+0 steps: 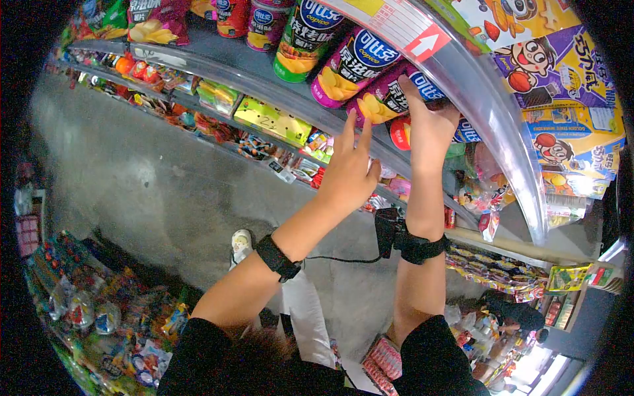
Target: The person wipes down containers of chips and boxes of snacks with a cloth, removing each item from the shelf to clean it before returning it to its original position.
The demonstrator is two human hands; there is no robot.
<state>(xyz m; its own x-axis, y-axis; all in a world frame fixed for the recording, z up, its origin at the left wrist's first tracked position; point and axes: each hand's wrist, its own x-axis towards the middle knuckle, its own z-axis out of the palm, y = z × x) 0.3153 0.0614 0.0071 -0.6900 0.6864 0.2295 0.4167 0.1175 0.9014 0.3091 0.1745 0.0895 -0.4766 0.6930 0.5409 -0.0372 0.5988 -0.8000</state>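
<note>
My right hand reaches up to the shelf, its thumb lying against a purple potato chip can. Its other fingers are mostly hidden and appear wrapped around the can's right side. Lower and to the left is my left hand, index and middle fingers stretched up to the bottom rim of the same can. Another purple chip can stands directly left of it, then a green chip can. Below my right hand's can, a red-ended can lies partly behind my wrist.
A clear curved shelf edge with a price strip arches beside my right hand. Purple and yellow snack bags hang at the right. Lower shelves hold a green box and small packets. Bagged goods fill the lower left; a person is at lower right.
</note>
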